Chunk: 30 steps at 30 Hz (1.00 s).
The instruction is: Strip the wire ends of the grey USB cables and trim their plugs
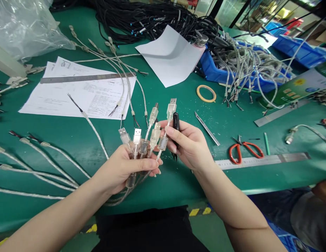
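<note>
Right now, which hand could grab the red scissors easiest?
Probably the right hand: the red scissors lie on its side of the table. The left hand is gripping the bundle of USB cables.

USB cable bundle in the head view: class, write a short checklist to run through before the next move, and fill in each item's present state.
1. Left hand has a closed grip on the USB cable bundle: ok.
2. Plug ends all point up and fan out above the fist: ok.
3. Right hand pinches one clear plug at the bundle's right edge: ok.
4. Black tool sits secure in the right hand: cannot tell, mostly hidden by the fingers.
5. Red-handled scissors and the blade lie on the green table, apart from both hands: ok.
6. Plugs undamaged: cannot tell, too small.
</note>
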Each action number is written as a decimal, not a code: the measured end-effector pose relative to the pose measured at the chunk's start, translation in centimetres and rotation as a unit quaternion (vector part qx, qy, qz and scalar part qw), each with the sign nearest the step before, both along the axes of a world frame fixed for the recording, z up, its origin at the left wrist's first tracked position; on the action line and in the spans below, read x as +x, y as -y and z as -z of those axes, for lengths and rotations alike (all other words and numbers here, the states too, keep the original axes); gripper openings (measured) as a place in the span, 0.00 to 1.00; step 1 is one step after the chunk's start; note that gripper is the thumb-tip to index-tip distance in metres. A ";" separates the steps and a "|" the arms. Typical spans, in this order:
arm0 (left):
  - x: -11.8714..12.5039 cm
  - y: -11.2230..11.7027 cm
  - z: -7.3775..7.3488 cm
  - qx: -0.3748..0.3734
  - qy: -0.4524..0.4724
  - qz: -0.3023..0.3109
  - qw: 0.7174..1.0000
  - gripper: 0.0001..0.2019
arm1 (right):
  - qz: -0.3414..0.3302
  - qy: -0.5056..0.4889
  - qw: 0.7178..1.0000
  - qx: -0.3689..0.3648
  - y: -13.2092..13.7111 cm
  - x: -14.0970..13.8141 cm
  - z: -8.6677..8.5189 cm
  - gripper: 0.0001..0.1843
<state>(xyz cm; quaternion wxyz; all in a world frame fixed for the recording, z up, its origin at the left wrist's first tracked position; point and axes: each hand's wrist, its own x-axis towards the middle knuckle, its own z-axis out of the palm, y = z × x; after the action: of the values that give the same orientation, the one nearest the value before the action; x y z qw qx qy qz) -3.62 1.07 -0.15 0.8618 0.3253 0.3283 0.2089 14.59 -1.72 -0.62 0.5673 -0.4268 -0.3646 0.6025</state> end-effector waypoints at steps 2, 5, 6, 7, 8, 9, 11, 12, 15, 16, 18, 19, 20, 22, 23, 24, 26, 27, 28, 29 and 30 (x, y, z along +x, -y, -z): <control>0.0 0.1 0.0 -0.017 0.002 -0.003 1.000 0.05 | -0.001 -0.005 1.000 0.001 0.0 0.1 -0.1 0.07; 0.1 0.2 0.0 -0.025 -0.005 -0.010 1.000 0.08 | -0.010 0.000 1.000 0.004 0.1 0.1 -0.2 0.08; 0.1 0.3 0.1 -0.019 -0.010 -0.015 1.000 0.08 | -0.015 0.003 1.000 0.005 0.1 0.1 -0.1 0.08; 0.1 0.3 0.1 -0.010 -0.016 -0.020 1.000 0.08 | -0.019 0.005 1.000 0.005 0.1 0.1 -0.1 0.08; 0.1 0.2 0.1 0.000 -0.024 -0.025 0.999 0.07 | -0.021 0.009 1.000 0.006 0.1 0.1 0.0 0.08; 0.1 0.2 0.1 0.011 -0.031 -0.029 0.999 0.06 | -0.021 0.014 1.000 0.007 0.0 0.1 0.1 0.09; 0.1 0.2 0.1 0.028 -0.043 -0.031 0.998 0.05 | -0.010 0.036 0.999 0.009 -0.1 0.1 0.3 0.10; 0.1 0.2 0.1 0.033 -0.047 -0.034 0.998 0.06 | -0.001 0.051 0.999 0.010 -0.2 0.2 0.4 0.11; 0.0 0.3 0.1 0.031 -0.045 -0.053 0.997 0.06 | 0.033 0.098 0.995 0.010 -0.4 0.5 0.4 0.18; 0.0 0.3 0.1 0.029 -0.044 -0.057 0.997 0.07 | 0.039 0.106 0.994 0.011 -0.4 0.6 0.3 0.19; -0.1 0.4 0.1 0.031 -0.042 -0.061 0.997 0.08 | 0.030 0.121 0.992 0.013 -0.2 0.9 -0.1 0.18; -0.1 0.4 0.2 0.035 -0.041 -0.064 0.996 0.09 | 0.013 0.135 0.991 0.014 0.1 0.9 -0.4 0.16; 0.0 0.3 0.2 0.040 -0.040 -0.065 0.996 0.08 | -0.010 0.155 0.988 0.017 0.4 0.9 -0.7 0.15; 0.0 0.3 0.4 0.051 -0.038 -0.073 0.995 0.08 | -0.063 0.217 0.974 0.018 1.1 0.6 -1.2 0.17; 0.1 0.3 0.4 0.055 -0.039 -0.077 0.995 0.08 | -0.086 0.248 0.965 0.016 1.5 0.4 -1.5 0.18; 0.1 0.3 0.5 0.059 -0.041 -0.080 0.994 0.08 | -0.106 0.273 0.956 0.013 1.9 0.2 -1.6 0.19; 0.2 0.3 0.5 0.069 -0.049 -0.081 0.993 0.09 | -0.136 0.305 0.942 0.011 2.3 -0.1 -1.7 0.18; 0.2 0.4 0.5 0.076 -0.055 -0.078 0.993 0.09 | -0.142 0.317 0.938 0.015 2.3 -0.1 -1.7 0.17; 0.2 0.4 0.5 0.085 -0.060 -0.073 0.992 0.08 | -0.139 0.331 0.933 0.022 2.3 -0.1 -1.6 0.15; 0.3 0.5 0.5 0.094 -0.064 -0.067 0.991 0.07 | -0.125 0.349 0.928 0.031 2.2 -0.1 -1.5 0.14; 0.2 0.6 0.5 0.100 -0.068 -0.063 0.991 0.07 | -0.105 0.369 0.922 0.041 2.2 0.0 -1.4 0.14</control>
<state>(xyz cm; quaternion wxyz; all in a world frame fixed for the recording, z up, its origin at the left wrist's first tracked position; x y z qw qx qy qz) -3.37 0.52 -0.66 0.7860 0.4022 0.3830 0.2717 14.62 -3.87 0.80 0.3428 -0.5550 -0.6151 0.4428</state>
